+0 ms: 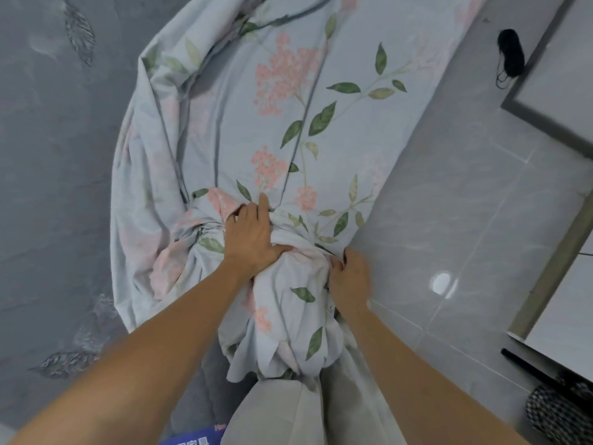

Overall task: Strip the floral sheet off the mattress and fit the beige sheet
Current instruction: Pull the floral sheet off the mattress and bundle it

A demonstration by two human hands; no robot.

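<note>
The floral sheet (288, 101), pale grey-blue with pink blossoms and green leaves, lies pulled off in a long gathered strip along the right edge of the bare grey mattress (54, 175). Its near end is bunched into a wad in front of me. My left hand (253, 239) presses on top of the wad with fingers curled into the cloth. My right hand (349, 277) grips the wad's right side. The mattress top shows grey quilted fabric with leaf stitching. No beige sheet can be clearly told apart; a pale grey-beige cloth (288, 412) hangs at the bottom middle.
Glossy grey floor tiles (465, 203) run along the right of the bed. A black object (510, 56) lies on the floor at upper right beside a dark-framed white panel (558, 85). A patterned black-and-white item (558, 409) sits at lower right.
</note>
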